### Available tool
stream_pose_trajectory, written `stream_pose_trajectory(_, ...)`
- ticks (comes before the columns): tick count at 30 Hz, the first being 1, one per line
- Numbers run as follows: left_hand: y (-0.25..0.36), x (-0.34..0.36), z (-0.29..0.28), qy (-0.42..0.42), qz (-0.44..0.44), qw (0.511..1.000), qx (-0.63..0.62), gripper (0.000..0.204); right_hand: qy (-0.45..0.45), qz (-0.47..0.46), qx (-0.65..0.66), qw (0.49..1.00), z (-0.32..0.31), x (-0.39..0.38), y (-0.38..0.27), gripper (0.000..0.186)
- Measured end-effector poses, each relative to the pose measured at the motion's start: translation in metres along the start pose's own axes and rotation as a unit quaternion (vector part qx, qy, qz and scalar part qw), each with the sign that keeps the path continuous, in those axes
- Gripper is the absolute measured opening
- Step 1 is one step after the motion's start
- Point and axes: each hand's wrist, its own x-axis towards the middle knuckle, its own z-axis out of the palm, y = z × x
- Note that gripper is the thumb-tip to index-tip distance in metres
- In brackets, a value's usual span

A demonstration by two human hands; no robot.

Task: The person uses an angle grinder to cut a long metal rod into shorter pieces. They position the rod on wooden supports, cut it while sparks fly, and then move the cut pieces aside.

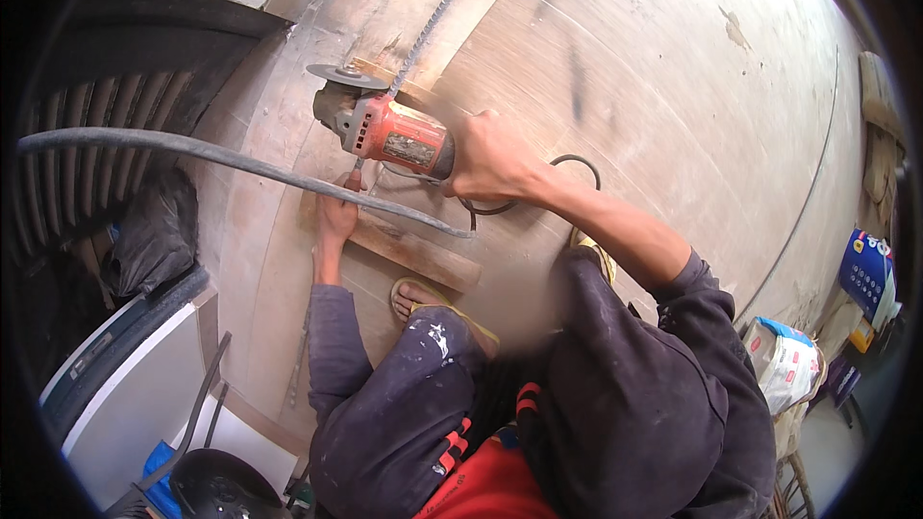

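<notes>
My right hand (495,159) is wrapped around the rear body of a red angle grinder (409,139). The grinder's grey cutting disc (341,75) sits at its far left end, close to a piece of wood. A ribbed steel rebar (437,19) runs from the top edge down under the grinder. Below the tool, my left hand (336,216) is closed around the rebar's nearer stretch. A wooden block (413,250) lies beside that hand, on the floor. Whether the disc touches the rebar cannot be made out.
A thick grey hose (240,146) arches across the left side, over my left hand. The black cord (588,165) loops near my right wrist. A dark slatted piece (101,125) and a black bag (159,235) stand left; packages (784,360) lie right. My sandaled foot (418,298) is close by.
</notes>
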Motion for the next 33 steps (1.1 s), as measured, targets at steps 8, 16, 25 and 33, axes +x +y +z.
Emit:
stream_pose_trajectory(8,0.032,-0.009,0.003,0.146,0.107,0.980,0.081,0.036,-0.034,0.038,0.049,0.998,-0.002,-0.008,-0.002,0.046)
stream_pose_trajectory(16,0.101,-0.028,0.038,0.083,-0.015,0.867,-0.491,0.066,0.021,-0.001,0.134,0.991,0.004,-0.012,-0.010,0.053)
stream_pose_trajectory(25,0.133,-0.055,0.054,-0.081,-0.014,0.872,-0.482,0.039,0.000,-0.104,0.178,0.979,0.000,-0.006,-0.036,0.070)
stream_pose_trajectory(33,0.150,-0.054,0.071,0.146,0.033,0.913,-0.381,0.052,0.049,-0.045,0.293,0.954,-0.001,-0.016,-0.057,0.077)
